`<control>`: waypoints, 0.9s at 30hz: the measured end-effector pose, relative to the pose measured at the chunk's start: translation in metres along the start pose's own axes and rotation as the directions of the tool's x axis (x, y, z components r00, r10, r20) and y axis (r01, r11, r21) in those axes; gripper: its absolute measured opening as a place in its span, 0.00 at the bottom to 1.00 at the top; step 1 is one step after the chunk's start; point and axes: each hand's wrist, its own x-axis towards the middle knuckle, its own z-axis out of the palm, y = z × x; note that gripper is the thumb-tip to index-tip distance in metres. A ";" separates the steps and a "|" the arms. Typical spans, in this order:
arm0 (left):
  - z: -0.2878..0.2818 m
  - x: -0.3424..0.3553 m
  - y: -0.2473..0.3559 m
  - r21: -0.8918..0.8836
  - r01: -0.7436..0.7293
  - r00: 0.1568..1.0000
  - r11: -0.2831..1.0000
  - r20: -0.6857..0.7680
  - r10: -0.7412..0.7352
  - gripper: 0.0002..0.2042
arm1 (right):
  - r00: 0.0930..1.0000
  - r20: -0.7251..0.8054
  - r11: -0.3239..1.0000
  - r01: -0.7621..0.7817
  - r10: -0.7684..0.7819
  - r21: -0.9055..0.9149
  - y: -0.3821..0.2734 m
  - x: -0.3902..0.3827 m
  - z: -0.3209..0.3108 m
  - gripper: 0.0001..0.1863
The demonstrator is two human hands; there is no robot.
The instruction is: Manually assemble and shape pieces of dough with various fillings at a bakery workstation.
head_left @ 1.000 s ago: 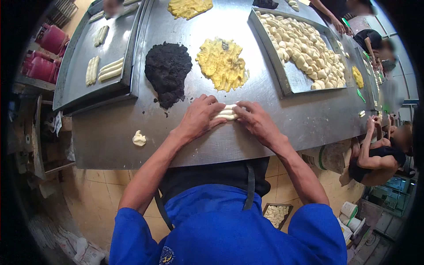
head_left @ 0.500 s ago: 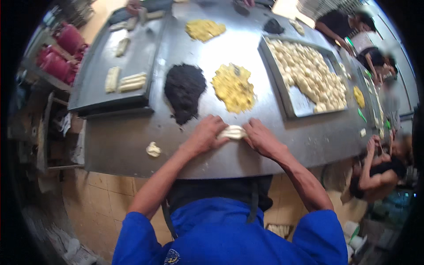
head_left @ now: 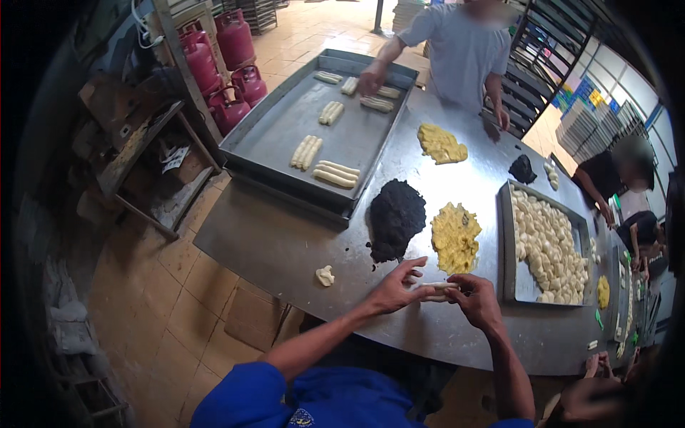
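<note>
A short piece of pale dough (head_left: 437,289), formed of strips lying side by side, is stretched between my two hands at the table's near edge. My left hand (head_left: 397,288) grips its left end, with the forefinger raised off it. At the other end, my right hand (head_left: 474,299) pinches the dough between thumb and fingers. Just beyond lie a mound of yellow filling (head_left: 455,239) and a mound of black filling (head_left: 397,220). A small scrap of dough (head_left: 325,276) rests to the left of my left hand.
A large metal tray (head_left: 260,146) at the far left holds several triple-strip dough pieces; a co-worker's hand (head_left: 372,77) reaches into it. To the right, another tray (head_left: 508,246) is heaped with dough balls. Farther off sit more yellow filling (head_left: 441,145) and black filling (head_left: 523,169).
My view has swung left, bringing the co-worker at the far tray into sight. My hands have shifted from resting around the dough on the table to holding it by its ends.
</note>
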 end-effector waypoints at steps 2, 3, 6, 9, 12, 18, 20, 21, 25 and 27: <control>0.003 -0.010 -0.018 -0.397 0.070 0.985 0.915 -0.118 -0.126 0.35 | 0.988 0.097 0.986 0.126 -0.116 -0.108 -0.050 0.000 -0.002 0.15; 0.005 -0.019 -0.005 -0.562 0.113 0.978 0.819 -0.084 -0.192 0.35 | 0.986 0.131 0.994 0.105 -0.104 -0.004 -0.073 -0.001 -0.003 0.15; 0.003 -0.033 0.044 -0.780 0.069 0.988 0.621 -0.031 -0.149 0.32 | 0.973 0.174 0.988 0.153 -0.150 -0.008 -0.109 0.008 -0.016 0.18; -0.029 -0.029 0.064 -0.789 -0.032 0.991 0.613 -0.104 -0.082 0.26 | 0.968 0.119 0.975 0.213 -0.220 0.067 -0.134 0.017 -0.017 0.18; -0.081 -0.024 0.114 -0.595 -0.037 0.981 0.803 -0.176 -0.085 0.19 | 0.954 0.093 0.958 0.278 -0.284 0.072 -0.145 0.040 -0.007 0.18; -0.204 0.017 0.199 -0.178 0.080 0.974 0.981 -0.197 -0.115 0.21 | 0.934 0.140 0.931 0.296 -0.329 0.215 -0.190 0.125 0.031 0.25; -0.244 0.055 0.198 -0.073 -0.052 0.981 0.996 -0.193 0.037 0.20 | 0.921 0.149 0.899 0.298 -0.359 0.320 -0.197 0.174 0.041 0.25; -0.263 0.077 0.197 -0.027 -0.026 0.984 0.999 -0.177 0.021 0.20 | 0.918 0.128 0.867 0.299 -0.375 0.399 -0.199 0.200 0.049 0.24; -0.314 0.144 0.185 0.160 0.086 0.984 0.983 -0.169 -0.059 0.20 | 0.925 0.126 0.887 0.296 -0.359 0.355 -0.210 0.282 0.076 0.20; -0.324 0.173 0.164 0.221 0.129 0.980 0.967 -0.179 -0.090 0.19 | 0.960 0.059 0.947 0.258 -0.273 0.190 -0.202 0.318 0.087 0.19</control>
